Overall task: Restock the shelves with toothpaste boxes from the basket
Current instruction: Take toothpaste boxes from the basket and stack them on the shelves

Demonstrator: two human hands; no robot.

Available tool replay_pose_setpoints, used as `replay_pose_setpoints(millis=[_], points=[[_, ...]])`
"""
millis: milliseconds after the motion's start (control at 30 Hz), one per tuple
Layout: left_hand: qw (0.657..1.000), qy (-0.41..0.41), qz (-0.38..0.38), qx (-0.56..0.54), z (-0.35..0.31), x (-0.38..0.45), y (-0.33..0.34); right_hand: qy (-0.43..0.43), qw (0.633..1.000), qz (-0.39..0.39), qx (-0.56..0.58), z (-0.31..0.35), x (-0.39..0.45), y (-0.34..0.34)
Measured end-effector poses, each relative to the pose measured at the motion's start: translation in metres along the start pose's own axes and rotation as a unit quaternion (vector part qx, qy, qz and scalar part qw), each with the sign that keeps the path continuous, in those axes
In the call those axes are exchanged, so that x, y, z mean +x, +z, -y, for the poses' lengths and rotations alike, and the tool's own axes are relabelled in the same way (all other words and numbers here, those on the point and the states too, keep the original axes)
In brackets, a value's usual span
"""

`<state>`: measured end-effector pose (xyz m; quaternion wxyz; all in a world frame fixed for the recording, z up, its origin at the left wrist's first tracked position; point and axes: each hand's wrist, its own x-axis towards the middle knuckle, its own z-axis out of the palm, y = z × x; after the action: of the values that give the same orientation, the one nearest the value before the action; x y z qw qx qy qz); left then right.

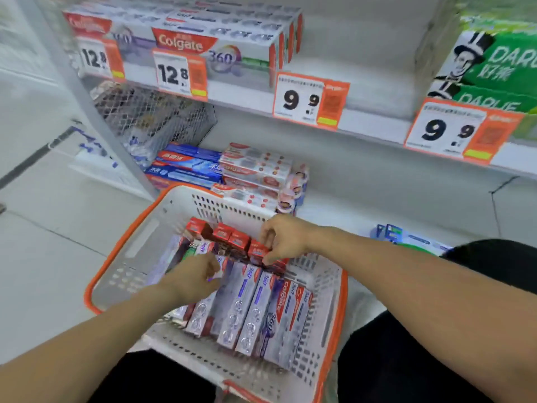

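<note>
Shelf-side basket (334,289), toothpaste boxes (247,309) lengthwise toward the shelf.

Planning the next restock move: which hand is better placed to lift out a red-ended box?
Right hand: it already pinches a red-ended box at the basket's far end. The left hand rests on the purple boxes.

basket (136,228) packed: flat boxes (250,309) fill the floor from centre to 5 o'clock, upright red boxes (229,238) block the 12 o'clock wall. bare pocket remains along the basket's 9 o'clock wall. left hand (194,282) and right hand (280,238) occupy the centre. upper shelf (363,123): open bay at 1 o'clock, between colgate boxes (203,48) at 11 and green boxes (499,71) at 2. lower shelf: stack (232,170) obstructs 12 o'clock; open to its right.
</note>
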<state>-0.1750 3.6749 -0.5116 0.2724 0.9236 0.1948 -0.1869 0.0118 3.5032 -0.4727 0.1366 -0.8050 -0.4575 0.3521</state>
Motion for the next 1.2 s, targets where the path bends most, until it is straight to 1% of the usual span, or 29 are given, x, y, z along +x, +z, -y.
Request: replay_pose_setpoints(millis=[100,167,300,367,433,500,567,667,733,800,867,933,1000,1033,1133,1200], points=[[0.997,-0.067,0.032,-0.026,0.028,-0.011,0.040,0.017,0.999,0.020,-0.026,-0.002,0.019,0.028],[0.993,-0.097,0.047,-0.051,0.034,-0.013,0.061,0.012,0.998,0.042,-0.037,0.000,0.027,0.042],[0.977,-0.148,0.056,-0.142,0.018,-0.002,0.103,-0.009,0.997,0.072,-0.041,0.004,0.040,0.072],[0.970,-0.186,0.067,-0.141,0.006,0.006,0.119,-0.009,0.996,0.081,-0.031,0.005,0.043,0.081],[0.975,-0.184,0.083,-0.091,0.006,0.014,0.123,-0.010,0.995,0.093,-0.039,-0.002,0.044,0.082],[0.975,-0.178,0.103,-0.082,0.012,0.016,0.115,0.002,0.992,0.112,-0.051,-0.012,0.042,0.078],[0.971,-0.177,0.123,-0.105,0.021,0.016,0.101,0.023,0.990,0.127,-0.055,-0.023,0.041,0.074],[0.955,-0.190,0.127,-0.191,0.034,0.015,0.081,0.017,0.985,0.127,-0.113,-0.032,0.042,0.080],[0.944,-0.195,0.127,-0.233,0.042,0.011,0.073,0.004,0.974,0.164,-0.154,-0.034,0.043,0.094],[0.945,-0.194,0.121,-0.235,0.046,0.005,0.072,-0.015,0.956,0.196,-0.219,-0.036,0.045,0.110],[0.948,-0.187,0.113,-0.230,0.047,-0.004,0.074,-0.033,0.943,0.184,-0.274,-0.041,0.050,0.118],[0.950,-0.173,0.096,-0.242,0.048,-0.011,0.077,-0.031,0.930,0.195,-0.312,-0.045,0.055,0.119],[0.949,-0.166,0.085,-0.254,0.045,-0.020,0.073,-0.018,0.916,0.220,-0.334,-0.047,0.060,0.120],[0.947,-0.164,0.080,-0.265,0.044,-0.023,0.070,-0.017,0.915,0.220,-0.337,-0.047,0.062,0.122],[0.938,-0.154,0.071,-0.303,0.042,-0.036,0.061,-0.061,0.914,0.183,-0.357,-0.041,0.068,0.131],[0.931,-0.152,0.063,-0.325,0.042,-0.044,0.055,-0.090,0.903,0.192,-0.374,-0.030,0.071,0.127]])
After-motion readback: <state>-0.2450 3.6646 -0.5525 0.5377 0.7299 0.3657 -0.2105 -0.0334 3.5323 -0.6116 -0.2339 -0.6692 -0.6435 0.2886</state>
